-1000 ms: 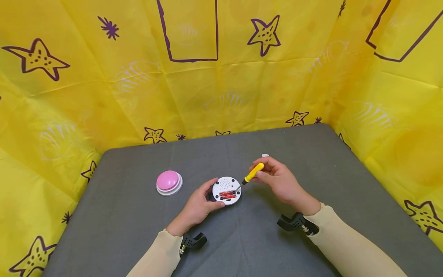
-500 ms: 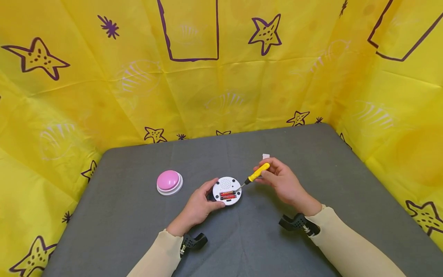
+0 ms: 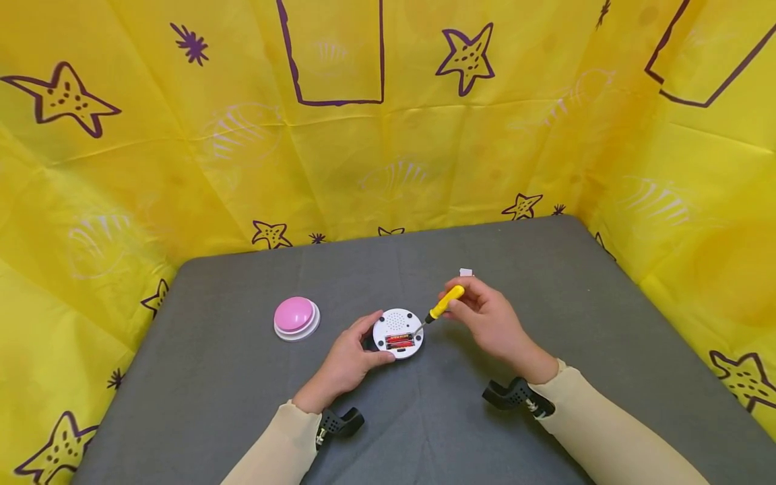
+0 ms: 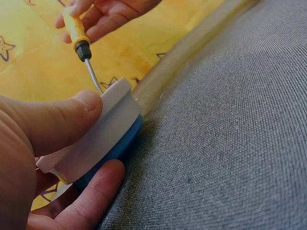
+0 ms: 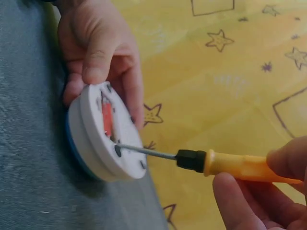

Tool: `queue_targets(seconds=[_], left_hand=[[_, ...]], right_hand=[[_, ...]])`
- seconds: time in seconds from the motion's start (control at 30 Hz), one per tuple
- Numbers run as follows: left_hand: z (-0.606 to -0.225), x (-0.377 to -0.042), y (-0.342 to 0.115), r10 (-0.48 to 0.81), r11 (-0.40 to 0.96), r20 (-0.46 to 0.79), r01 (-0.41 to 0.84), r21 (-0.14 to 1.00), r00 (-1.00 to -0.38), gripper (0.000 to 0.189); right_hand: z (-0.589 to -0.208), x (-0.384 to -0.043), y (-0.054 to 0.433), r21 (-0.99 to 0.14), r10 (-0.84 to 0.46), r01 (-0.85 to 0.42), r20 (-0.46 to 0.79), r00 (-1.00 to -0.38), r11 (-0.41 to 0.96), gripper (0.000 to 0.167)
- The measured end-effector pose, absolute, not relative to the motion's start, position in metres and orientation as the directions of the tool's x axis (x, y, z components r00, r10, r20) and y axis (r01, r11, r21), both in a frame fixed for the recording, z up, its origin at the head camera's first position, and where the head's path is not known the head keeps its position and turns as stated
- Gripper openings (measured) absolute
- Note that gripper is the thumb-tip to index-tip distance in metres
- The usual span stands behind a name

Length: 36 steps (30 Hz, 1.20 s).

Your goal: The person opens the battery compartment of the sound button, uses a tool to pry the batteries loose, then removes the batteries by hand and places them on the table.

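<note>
Over the gray table (image 3: 200,377), left hand (image 3: 348,360) grips a round gadget (image 3: 397,321), white with blue underneath; right hand (image 3: 494,327) pinches a yellow-handled screwdriver (image 3: 446,304). Two red batteries (image 3: 400,341) show, but what the tip (image 5: 125,147) touches is kinda hard to make out.

Head view bright, wrist views dimmer — backdrop (image 5: 225,91) blurred there, soft shadows on tabletop (image 3: 230,377)

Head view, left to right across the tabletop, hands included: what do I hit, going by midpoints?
Pink-topped button → left hand → white round device → yellow screwdriver → right hand.
</note>
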<state>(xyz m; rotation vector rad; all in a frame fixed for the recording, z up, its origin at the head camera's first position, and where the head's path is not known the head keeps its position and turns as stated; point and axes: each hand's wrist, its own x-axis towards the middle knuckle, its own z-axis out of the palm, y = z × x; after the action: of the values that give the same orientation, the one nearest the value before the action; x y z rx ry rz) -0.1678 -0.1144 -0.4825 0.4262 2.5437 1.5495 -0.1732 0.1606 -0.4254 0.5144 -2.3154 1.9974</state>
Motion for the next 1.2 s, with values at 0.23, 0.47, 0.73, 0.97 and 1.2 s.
queue_targets(seconds=[0.23,0.47,0.73,0.97,1.2], left_hand=[[-0.483,-0.168,-0.115,0.316,0.444,0.037,0.183,0.877,-0.948,0.081],[-0.485,-0.168,-0.116,0.327,0.458,0.036,0.192,0.868,-0.944,0.083],[-0.484,-0.168,-0.116,0.323,0.452,0.028,0.180,0.874,-0.946,0.083],[-0.483,-0.169,-0.116,0.333,0.441,0.053,0.205,0.873,-0.941,0.083],[-0.484,-0.168,-0.115,0.339,0.456,0.060,0.220,0.863,-0.939,0.084]], right_hand=[[-0.412,-0.171,0.156,-0.913,-0.270,-0.328,0.261,-0.927,0.242,0.033],[-0.403,-0.171,0.150,-0.826,-0.310,-0.381,0.265,-0.913,0.416,0.041],[-0.394,-0.170,0.142,-0.736,-0.389,-0.503,0.345,-0.854,0.453,0.045],[-0.389,-0.172,0.137,-0.695,-0.432,-0.544,0.357,-0.828,0.470,0.046],[-0.390,-0.172,0.135,-0.691,-0.446,-0.538,0.334,-0.830,0.483,0.046]])
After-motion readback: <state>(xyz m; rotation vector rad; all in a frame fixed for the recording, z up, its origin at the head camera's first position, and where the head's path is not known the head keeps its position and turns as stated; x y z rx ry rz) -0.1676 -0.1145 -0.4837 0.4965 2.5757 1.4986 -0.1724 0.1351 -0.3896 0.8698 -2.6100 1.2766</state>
